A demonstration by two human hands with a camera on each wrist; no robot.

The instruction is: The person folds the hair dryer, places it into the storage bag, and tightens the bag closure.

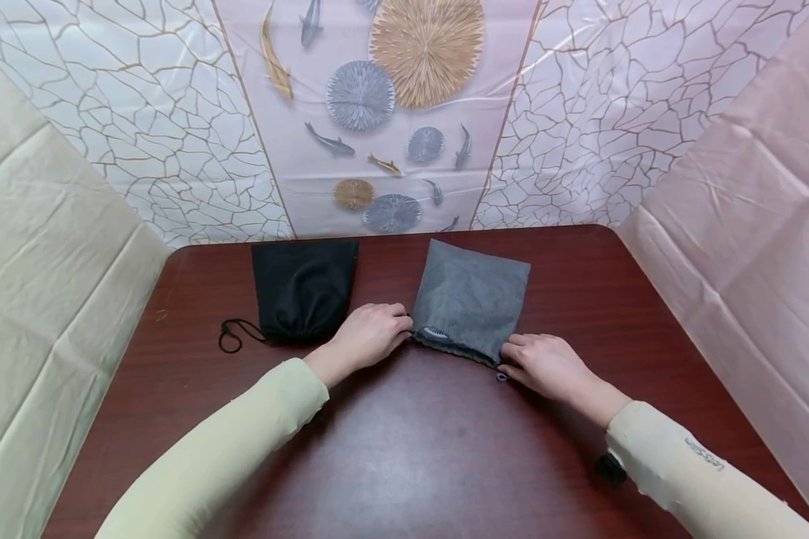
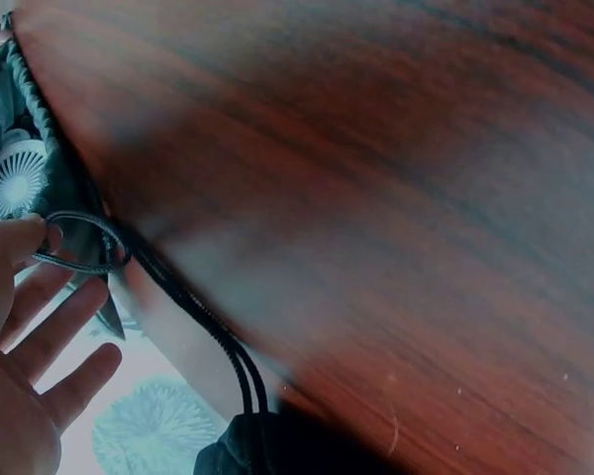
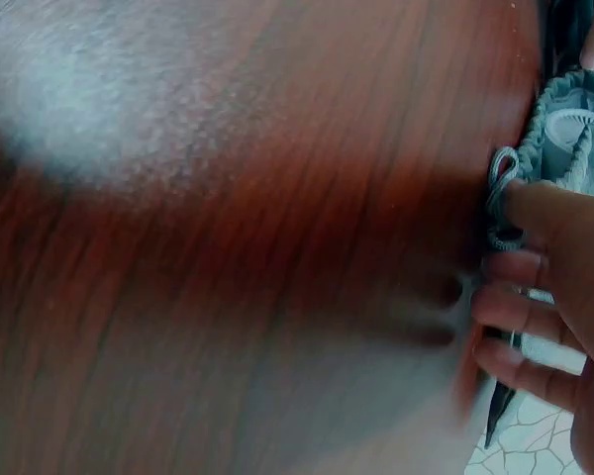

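A grey drawstring pouch point(image 1: 472, 299) lies flat near the middle of the dark red-brown wooden table point(image 1: 404, 449), its gathered mouth turned toward the person. The left hand point(image 1: 371, 333) sits at the left corner of that mouth; in the left wrist view its forefinger and thumb point(image 2: 25, 237) pinch a loop of the pouch's dark drawstring point(image 2: 89, 242), while the other fingers are spread and loose. The right hand point(image 1: 546, 363) rests at the right corner of the mouth; in the right wrist view the thumb point(image 3: 544, 213) presses against the ruffled hem, with the other fingers lying close together, curled beneath it on the table. Inside the opening shows a small white handheld fan point(image 2: 12, 178), its round slatted grille visible at the left edge of the left wrist view. Just left of the grey pouch, in the centre left of the head view, lies a black drawstring pouch point(image 1: 303, 288), its cord point(image 1: 232, 333) trailing out onto the table to the left. Patterned plastic sheeting point(image 1: 391, 112) with fish and round lotus leaves hangs behind the table.
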